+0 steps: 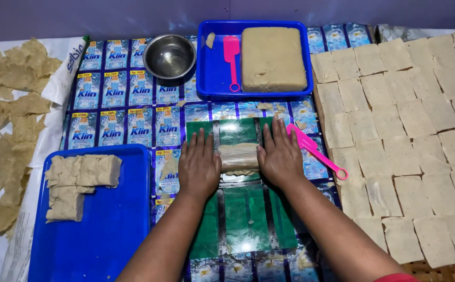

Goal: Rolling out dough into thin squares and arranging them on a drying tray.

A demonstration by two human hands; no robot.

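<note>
Dough roll [239,156] lies mid-mat on the green sheet [243,219], wrapped in clear plastic, between both hands. Left hand [199,166] is flat, palm down, fingers straight and close together, pressing the roll's left end; right hand [280,156] likewise, fingers slightly fanned, on the right end. Neither pinches anything.

To do this well, as I judge it: keep palms level w/ even pressure both sides so the roll stays the same thickness end to end, keep the plastic smooth, no creases, and keep it square to the sheet's edges.

Containers:
- Blue tray [209,78] at top centre holds a big tan dough block [273,58], a pink scraper [231,60] and a small dough scrap.
- Blue tray [112,230] at lower left holds a few folded dough slabs [78,180] in its top-left corner.
- Steel bowl [169,56] beside the top tray; looks empty.

Second pink scraper [316,151] lies just right of the right hand. Flat squares [415,136] cover a rack at right; thin torn sheets [8,130] lie at far left.
</note>
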